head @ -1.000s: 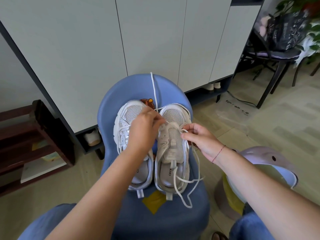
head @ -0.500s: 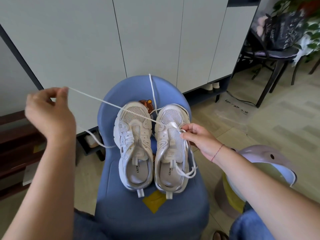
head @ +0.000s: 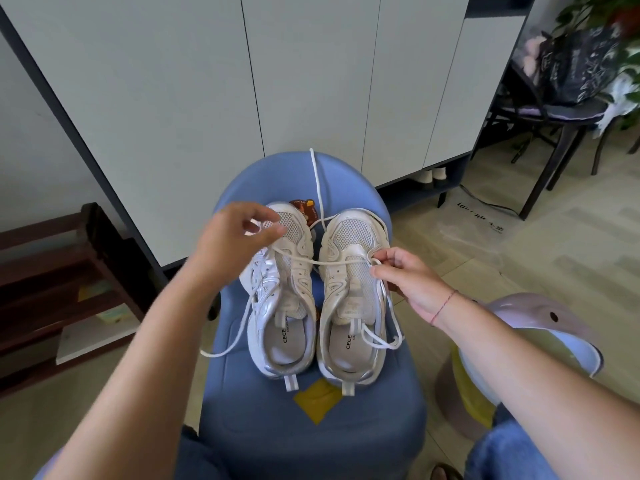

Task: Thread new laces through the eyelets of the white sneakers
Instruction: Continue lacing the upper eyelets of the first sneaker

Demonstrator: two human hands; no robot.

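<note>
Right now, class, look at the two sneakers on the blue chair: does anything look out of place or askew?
Nothing is spilled or damaged. One lace looks askew: from the right sneaker it crosses over the left sneaker, and its loose end trails to the left edge of the blue chair.

Support: blue chair (head: 311, 431), moulded seat with rounded backrest, standing on a pale tiled floor (head: 540, 271). On the seat: left sneaker (head: 287, 306) and right sneaker (head: 353, 303), side by side, toes toward the backrest, soles down. A yellow square tag (head: 318, 398) lies flat just in front of the heels. A brown label (head: 306, 206) shows between the toes. A white lace (head: 322, 262) crosses both shoes; one slack end trails past the seat's left edge. A white cord (head: 316, 181) runs up the backrest.
</note>
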